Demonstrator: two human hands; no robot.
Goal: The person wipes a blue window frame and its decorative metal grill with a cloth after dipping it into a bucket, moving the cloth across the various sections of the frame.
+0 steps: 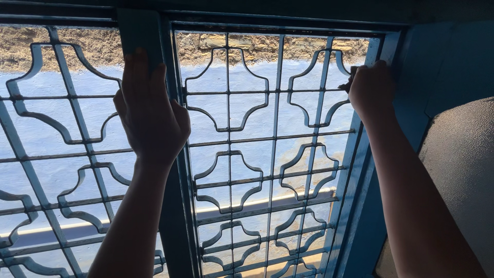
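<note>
A blue-framed window fills the view, with an ornamental metal grille (252, 149) of curved bars behind it. My left hand (150, 116) lies flat, fingers up, against the dark central upright post (175, 206) between the two panes. My right hand (371, 90) is curled on the right edge of the grille, gripping a bar next to the right window frame (360, 170). Both arms reach up from the bottom of the view.
Outside, a pale blue painted wall (247, 77) with rough stone along its top (103, 46) shows through the bars. A blue interior wall (442, 56) and a light textured curved surface (463, 170) stand at the right.
</note>
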